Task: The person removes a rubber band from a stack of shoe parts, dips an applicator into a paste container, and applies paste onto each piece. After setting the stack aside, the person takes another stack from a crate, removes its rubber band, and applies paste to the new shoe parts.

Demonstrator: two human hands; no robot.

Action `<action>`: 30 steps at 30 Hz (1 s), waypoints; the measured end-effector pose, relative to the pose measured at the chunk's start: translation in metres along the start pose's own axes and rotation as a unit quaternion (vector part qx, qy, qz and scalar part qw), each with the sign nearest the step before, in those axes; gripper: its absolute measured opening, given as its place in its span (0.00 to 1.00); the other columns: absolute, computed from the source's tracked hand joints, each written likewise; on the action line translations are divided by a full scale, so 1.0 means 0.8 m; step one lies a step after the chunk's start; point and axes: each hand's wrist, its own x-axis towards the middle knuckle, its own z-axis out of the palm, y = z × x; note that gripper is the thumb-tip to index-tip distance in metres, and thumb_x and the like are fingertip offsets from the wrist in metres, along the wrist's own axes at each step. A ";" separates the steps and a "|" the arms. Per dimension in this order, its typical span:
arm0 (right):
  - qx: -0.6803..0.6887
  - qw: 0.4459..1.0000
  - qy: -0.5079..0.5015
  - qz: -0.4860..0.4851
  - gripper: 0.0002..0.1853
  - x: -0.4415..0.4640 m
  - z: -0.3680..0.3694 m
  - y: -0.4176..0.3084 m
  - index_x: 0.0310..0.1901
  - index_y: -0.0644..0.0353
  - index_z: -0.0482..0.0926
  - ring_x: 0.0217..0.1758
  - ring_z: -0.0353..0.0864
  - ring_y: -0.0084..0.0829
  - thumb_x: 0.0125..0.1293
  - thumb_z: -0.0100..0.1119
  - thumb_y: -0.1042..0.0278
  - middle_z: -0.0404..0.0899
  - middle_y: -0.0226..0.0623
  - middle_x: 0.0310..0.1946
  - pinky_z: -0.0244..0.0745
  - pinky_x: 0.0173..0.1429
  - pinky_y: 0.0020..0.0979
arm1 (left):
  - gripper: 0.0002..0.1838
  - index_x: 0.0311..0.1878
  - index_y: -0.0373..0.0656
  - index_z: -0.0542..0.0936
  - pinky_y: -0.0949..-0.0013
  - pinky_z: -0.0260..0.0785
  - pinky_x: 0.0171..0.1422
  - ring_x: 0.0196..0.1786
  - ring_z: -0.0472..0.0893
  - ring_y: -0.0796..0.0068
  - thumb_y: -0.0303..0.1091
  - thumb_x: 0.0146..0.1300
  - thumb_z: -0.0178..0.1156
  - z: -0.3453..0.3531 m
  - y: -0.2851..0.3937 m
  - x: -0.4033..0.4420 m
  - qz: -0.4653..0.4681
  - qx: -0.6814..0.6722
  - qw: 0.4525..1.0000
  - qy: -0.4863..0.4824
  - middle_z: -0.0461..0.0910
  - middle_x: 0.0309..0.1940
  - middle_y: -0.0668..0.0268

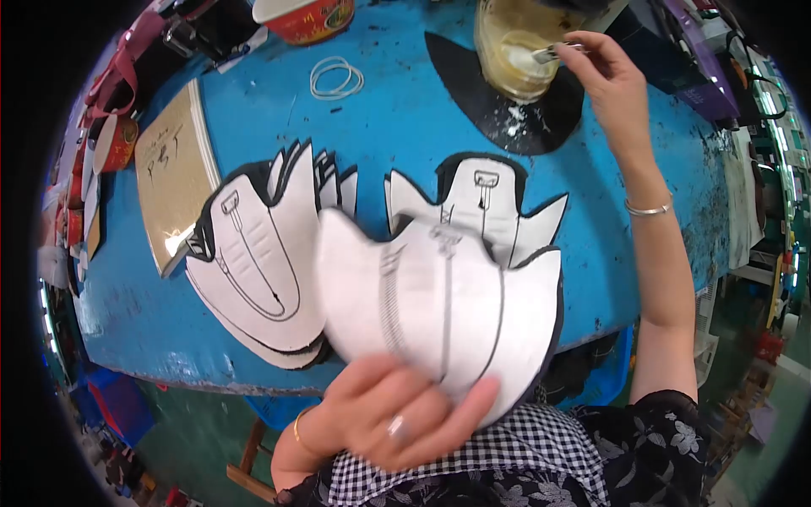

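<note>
My left hand (397, 414) grips the lower edge of a white shoe upper piece (414, 296) with black stitching and a dark edge, held close to me and slightly blurred. My right hand (612, 93) pinches a small brush (547, 54) over the mouth of a jar (494, 63) with pale, whitish glue-like stuff inside. The brush tip meets the pale contents. Beyond the held piece lies another upper piece (481, 198), partly covered by it. To the left rests a stack of similar upper pieces (262, 245), spread in overlapping layers.
The jar stands on a black sheet (541, 127) with white specks. On the blue table (389, 127) are a coiled white cord (336, 79), a red and white bowl (304, 21) and a tan notebook (173, 173). A red paper cup (117, 142) lies at far left.
</note>
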 end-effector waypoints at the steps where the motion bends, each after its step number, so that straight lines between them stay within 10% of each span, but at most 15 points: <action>1: -0.059 0.998 -0.003 -0.001 0.12 0.011 0.001 0.008 0.48 0.61 0.84 0.43 0.77 0.15 0.66 0.68 0.65 0.81 0.25 0.40 0.71 0.50 0.18 | 0.21 0.47 0.56 0.88 0.74 0.67 0.40 0.30 0.74 0.82 0.32 0.45 0.64 -0.027 0.011 -0.005 -0.009 0.051 0.998 -0.034 0.68 0.24 0.79; 5: -0.226 0.969 -0.017 -0.102 0.14 0.028 0.013 0.018 0.47 0.57 0.86 0.38 0.72 0.17 0.62 0.71 0.61 0.80 0.24 0.37 0.70 0.45 0.21 | 0.10 0.39 0.50 0.77 0.62 0.64 0.37 0.28 0.72 0.73 0.39 0.58 0.67 -0.071 0.011 -0.048 -0.070 0.153 0.984 0.057 0.70 0.26 0.74; 7: -0.262 0.955 -0.035 -0.133 0.15 0.028 0.011 0.020 0.47 0.56 0.86 0.39 0.72 0.21 0.61 0.72 0.59 0.80 0.27 0.37 0.71 0.47 0.24 | 0.21 0.44 0.56 0.88 0.60 0.67 0.43 0.35 0.75 0.70 0.31 0.42 0.66 -0.058 -0.012 -0.078 -0.127 0.178 0.963 0.159 0.70 0.26 0.75; 10: -0.189 0.980 -0.045 -0.043 0.14 0.024 0.005 0.009 0.46 0.57 0.86 0.42 0.73 0.23 0.61 0.71 0.60 0.81 0.27 0.38 0.71 0.49 0.25 | 0.15 0.41 0.43 0.86 0.61 0.64 0.39 0.31 0.72 0.64 0.33 0.47 0.72 -0.058 -0.042 -0.072 -0.202 0.216 0.955 0.015 0.72 0.29 0.64; 16: -0.292 0.936 -0.025 -0.194 0.09 -0.007 -0.005 -0.012 0.44 0.59 0.84 0.41 0.79 0.20 0.64 0.68 0.68 0.84 0.28 0.38 0.74 0.48 0.22 | 0.19 0.46 0.53 0.86 0.62 0.69 0.46 0.41 0.79 0.69 0.30 0.46 0.73 0.004 -0.025 -0.063 -0.173 -0.029 0.984 -0.030 0.80 0.37 0.72; 19: -0.233 0.967 0.023 -0.097 0.09 -0.033 -0.007 -0.027 0.43 0.59 0.84 0.43 0.79 0.19 0.64 0.68 0.67 0.85 0.28 0.38 0.73 0.50 0.24 | 0.21 0.47 0.49 0.85 0.60 0.71 0.50 0.46 0.80 0.66 0.30 0.47 0.75 0.048 -0.021 -0.048 -0.140 -0.086 0.985 -0.049 0.82 0.45 0.68; 26: -0.027 0.977 -0.200 0.065 0.09 -0.141 0.012 -0.086 0.41 0.58 0.83 0.40 0.80 0.22 0.61 0.70 0.67 0.84 0.30 0.35 0.72 0.53 0.27 | 0.21 0.48 0.45 0.83 0.61 0.69 0.54 0.53 0.78 0.64 0.36 0.49 0.74 0.094 -0.024 -0.026 -0.133 -0.125 0.980 -0.073 0.79 0.55 0.65; 30: -0.122 0.958 -0.253 -0.064 0.10 -0.163 0.029 -0.081 0.40 0.56 0.83 0.35 0.78 0.27 0.58 0.72 0.66 0.80 0.28 0.29 0.68 0.51 0.31 | 0.21 0.48 0.43 0.83 0.61 0.70 0.54 0.53 0.78 0.64 0.37 0.49 0.73 0.096 -0.025 -0.025 -0.112 -0.095 0.985 -0.087 0.79 0.54 0.65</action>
